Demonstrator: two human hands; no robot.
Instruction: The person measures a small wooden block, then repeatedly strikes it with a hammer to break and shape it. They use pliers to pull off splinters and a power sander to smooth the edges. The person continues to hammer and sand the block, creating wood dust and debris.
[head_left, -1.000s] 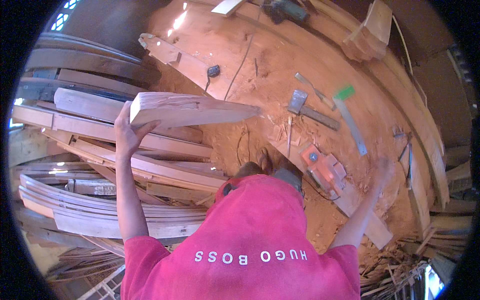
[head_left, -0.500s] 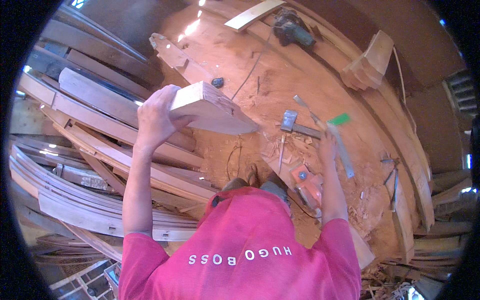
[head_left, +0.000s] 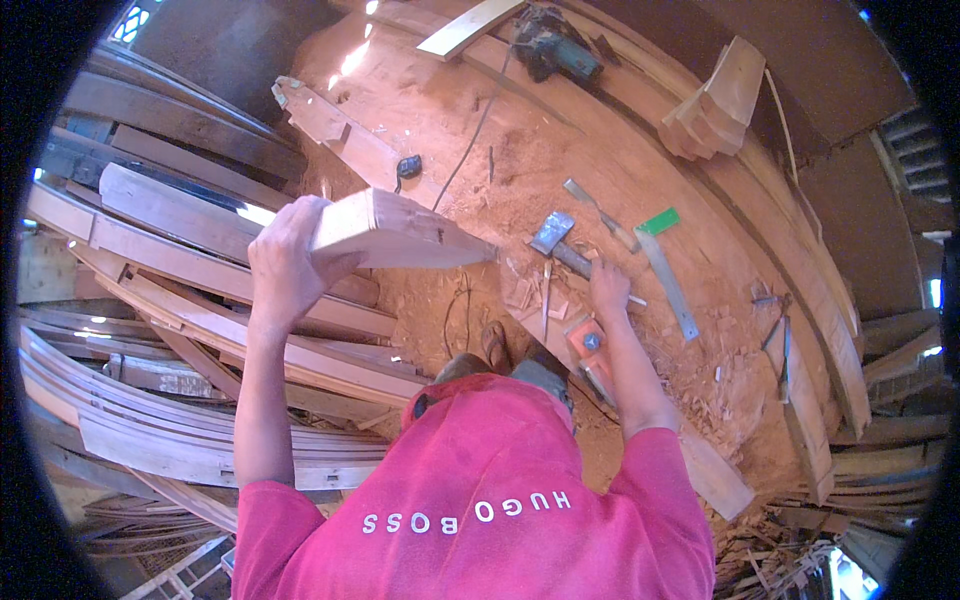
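Observation:
My left hand is raised and grips the end of a thick pale wooden block, which points to the right, above the stacked planks. My right hand reaches down to the sawdust-covered plank. Its fingers curl over the handle of a hammer, whose grey metal head lies just to the left of the hand. My pink shirt fills the lower middle and hides what lies beneath it.
Curved planks are piled at the left. A chisel, a metal square with a green handle and an orange power tool lie near my right hand. A teal power tool, a black cable and stacked wood blocks sit farther off.
My left hand has lowered the block and swung it toward the middle. My right hand has come in from the right and dropped onto the hammer handle.

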